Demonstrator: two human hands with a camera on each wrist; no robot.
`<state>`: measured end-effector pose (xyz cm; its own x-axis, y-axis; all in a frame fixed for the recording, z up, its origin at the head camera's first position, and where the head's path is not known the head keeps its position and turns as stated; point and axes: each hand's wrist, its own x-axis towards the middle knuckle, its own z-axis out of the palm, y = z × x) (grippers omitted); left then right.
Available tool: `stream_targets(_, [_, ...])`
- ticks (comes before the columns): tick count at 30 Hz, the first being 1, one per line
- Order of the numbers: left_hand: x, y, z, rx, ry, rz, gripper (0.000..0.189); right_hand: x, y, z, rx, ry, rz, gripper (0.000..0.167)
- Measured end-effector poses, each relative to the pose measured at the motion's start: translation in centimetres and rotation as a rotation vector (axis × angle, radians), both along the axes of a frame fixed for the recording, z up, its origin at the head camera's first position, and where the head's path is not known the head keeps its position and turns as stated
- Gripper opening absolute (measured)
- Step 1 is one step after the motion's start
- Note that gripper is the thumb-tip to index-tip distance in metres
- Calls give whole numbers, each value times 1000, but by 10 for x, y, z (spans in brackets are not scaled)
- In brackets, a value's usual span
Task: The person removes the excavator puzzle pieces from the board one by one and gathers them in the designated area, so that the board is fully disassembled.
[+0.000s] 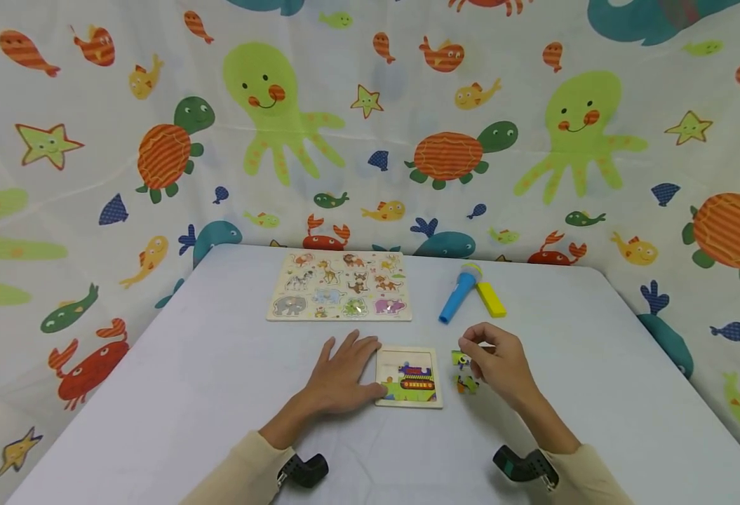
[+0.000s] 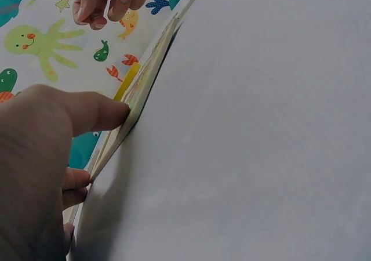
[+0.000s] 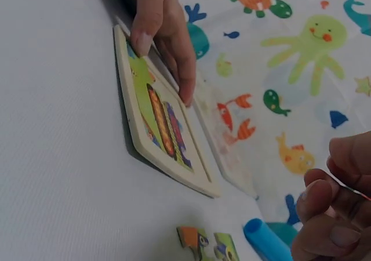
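Observation:
A small wooden jigsaw puzzle (image 1: 407, 354) with a colourful train-like picture lies partly filled on the table. My left hand (image 1: 342, 379) rests at its left side, thumb on the lower left corner and the other fingers stretched along the edge. In the right wrist view, the left thumb (image 3: 143, 39) presses the frame. My right hand (image 1: 502, 361) is raised just right of the puzzle, over two loose puzzle pieces (image 1: 466, 384). Its thumb and fingers pinch a thin flat puzzle piece (image 3: 355, 190), seen nearly edge-on and mostly hidden by the fingers.
Behind the puzzle lies a larger animal peg board (image 1: 339, 286). A blue toy microphone (image 1: 456, 298) and a yellow block (image 1: 491, 300) lie at the back right. The white table (image 1: 174, 393) meets a sea-animal curtain (image 1: 357, 189) at its far edge.

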<state>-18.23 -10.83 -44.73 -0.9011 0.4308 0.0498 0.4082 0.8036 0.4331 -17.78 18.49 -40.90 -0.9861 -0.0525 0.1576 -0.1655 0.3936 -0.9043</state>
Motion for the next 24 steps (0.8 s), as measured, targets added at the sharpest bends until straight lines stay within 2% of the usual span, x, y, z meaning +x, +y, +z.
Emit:
stream_targets(9, [-2,-1,-1,-17,-9,-2,80,-4,-19,3,-42,-7,49,12])
stream_targets(16, [-3,0,0,-9,-24,1,81,-6,-30,1,-25,-19,66,9])
stream_targets(24, [-3,0,0,-7,-31,10,81,-8,-43,-1,36,-80,88,9])
